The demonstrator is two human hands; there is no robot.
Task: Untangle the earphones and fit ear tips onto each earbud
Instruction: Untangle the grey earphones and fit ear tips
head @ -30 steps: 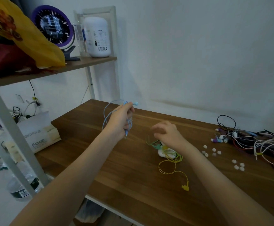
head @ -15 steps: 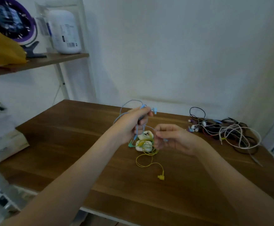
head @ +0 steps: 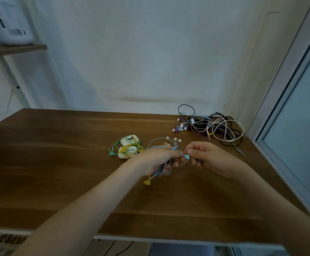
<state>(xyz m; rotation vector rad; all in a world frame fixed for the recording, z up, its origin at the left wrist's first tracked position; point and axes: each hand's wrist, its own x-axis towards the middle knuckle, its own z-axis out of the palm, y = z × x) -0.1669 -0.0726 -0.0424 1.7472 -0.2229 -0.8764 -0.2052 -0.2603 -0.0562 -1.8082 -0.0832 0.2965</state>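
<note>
Head view. The left hand (head: 158, 159) has its grip closed round the gathered cord of the blue earphones (head: 164, 169), with loops spilling above and below the fist, just over the wooden surface (head: 58, 154) near its middle. One earbud (head: 187, 157) projects from the left fingertips toward the right hand (head: 211, 157), whose grip is a thumb-and-forefinger pinch closed on the bud's front end (whether an ear tip already sits between those fingers is too small to tell). Loose ear tips (head: 175, 139) lie on the surface just beyond the hands. To the left, green and yellow earphones (head: 113, 150) are wound about two small white cases (head: 128, 151), and a yellow plug (head: 147, 182) lies near the left wrist. A tangled pile of other earphones (head: 215, 126) sits toward the far right corner, well apart.

Handling, by judgement: the cord is light and limp, keeps no shape and snags on itself, so it is best held as a loose bundle and eased out, never tugged. The earbud looks small, hard and smooth, likely slippery; hold it by the stem just behind the nozzle, sparing the joint where the cord enters, probably the weakest place. The tips appear soft and rubbery, apt to roll or spring away; pinch one by its skirt and press it on squarely
</note>
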